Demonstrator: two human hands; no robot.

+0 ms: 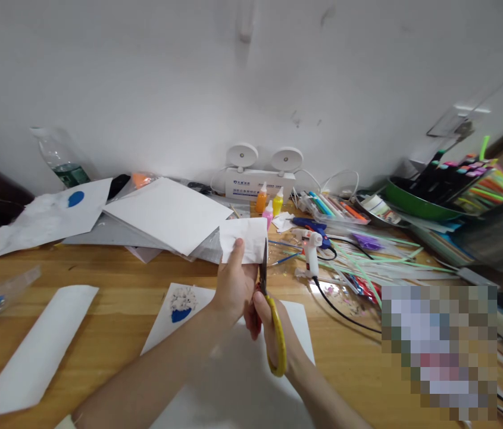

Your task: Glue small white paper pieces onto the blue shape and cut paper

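Note:
Between the thumb and fingers of my left hand (234, 280) is a small piece of white paper (251, 233), held up above the table. My right hand (269, 319) grips a pair of scissors (277, 339) with yellow handles. Their dark blades point upward and lie along the right edge of the paper. Whether the blades are cutting into it I cannot tell. Beneath both hands lies a large white sheet (215, 381), with a blue patch (181, 314) and pale crumbly bits (184, 298) near its upper left corner.
A white strip of paper (37, 351) lies at the left. White boards (171, 211) are stacked behind. Paint bottles (261, 198) stand by an emergency light (258, 183). To the right are a corded white glue gun (311, 253), scattered pipe cleaners (394, 259) and a green bowl (421, 199) of markers.

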